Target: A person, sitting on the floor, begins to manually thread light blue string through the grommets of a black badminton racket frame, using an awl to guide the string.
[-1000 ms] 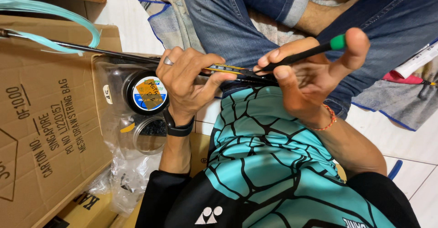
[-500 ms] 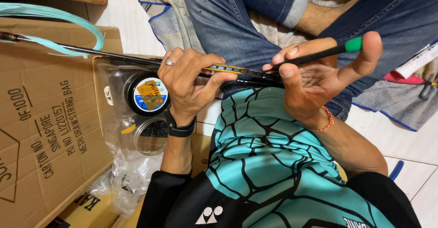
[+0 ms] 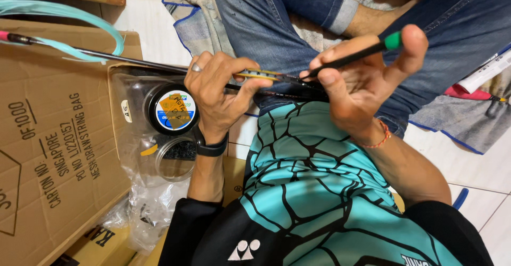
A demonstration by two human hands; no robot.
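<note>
A thin dark racket shaft (image 3: 149, 63) is gripped by the left hand (image 3: 218, 93), fingers curled round it near its yellow-banded section (image 3: 261, 75), with the shaft held across the lap above the teal shirt (image 3: 314, 191). A slim black tool with a green end (image 3: 354, 56) is pinched between thumb and fingers of the right hand (image 3: 362, 90), its point laid against the shaft just beside the left thumb. The exact contact point is partly hidden by the fingers, so it may be at the cone rather than the shaft itself. The far end of the shaft, with a teal loop (image 3: 80, 16) of the frame, lies over a cardboard box (image 3: 48, 154). A round black tin with a blue and orange label (image 3: 173, 109) sits in a clear bag (image 3: 143, 202) just below the left hand.

For this step to be done well, the shaft should be kept steady by the left hand, the tool tip held close to the gripping fingers for control, and pressure applied lightly so the tip is not slipped toward the thumb.
</note>
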